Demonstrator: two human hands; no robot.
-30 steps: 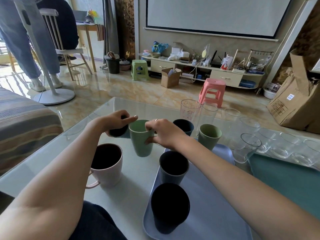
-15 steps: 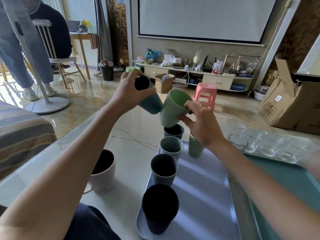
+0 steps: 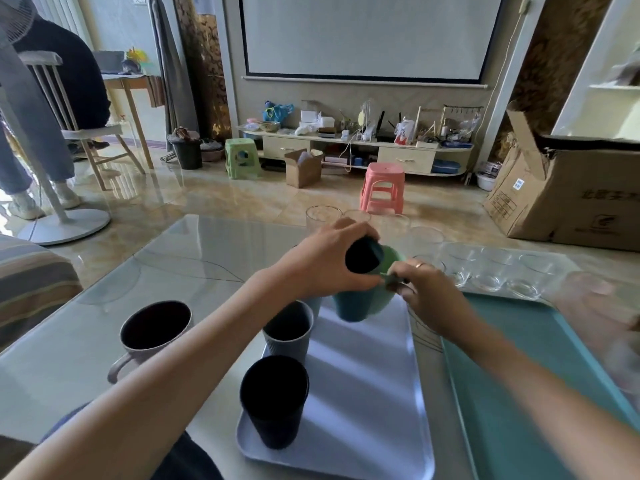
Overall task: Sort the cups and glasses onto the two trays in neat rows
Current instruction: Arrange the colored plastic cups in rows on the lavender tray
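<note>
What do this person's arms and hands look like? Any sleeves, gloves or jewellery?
Both forearms are bare all the way into the picture, with no sleeves, gloves, watch or bracelet showing. The left hand wears nothing that can be seen. The right hand has a plain, shiny band ring on one finger. Nails are too blurred to describe.

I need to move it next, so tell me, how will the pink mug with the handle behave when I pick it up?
The pink mug looks like thick ceramic, so probably heavy for its size and breakable. Its wide body should resist tipping. The handle points toward you, off the trays, giving a secure hold.
</note>
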